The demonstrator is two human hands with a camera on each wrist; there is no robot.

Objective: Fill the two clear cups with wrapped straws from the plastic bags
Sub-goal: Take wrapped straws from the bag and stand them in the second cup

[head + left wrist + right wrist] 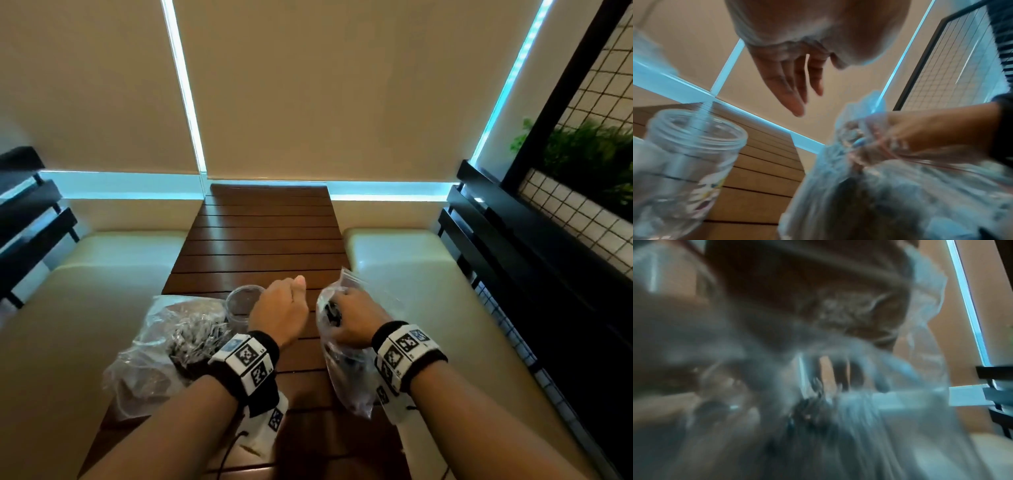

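Observation:
One clear cup (241,306) (692,155) stands empty on the slatted wooden table (267,240). My left hand (279,310) (795,91) hovers just right of the cup, fingers straight and relaxed, holding nothing. My right hand (352,322) (920,129) grips a clear plastic bag (346,373) (890,203) (859,426) near its mouth, lifting it off the table. Dark wrapped straws (331,313) show inside at the fingers. A second bag of straws (164,342) lies at the table's left edge. No other cup is in view. The right wrist view is blurred.
Cream bench cushions (102,274) (411,274) flank the narrow table. Black rails (30,222) stand at the far left. A black frame with a wire grid (582,222) and a plant runs along the right. A beige wall closes off the far end.

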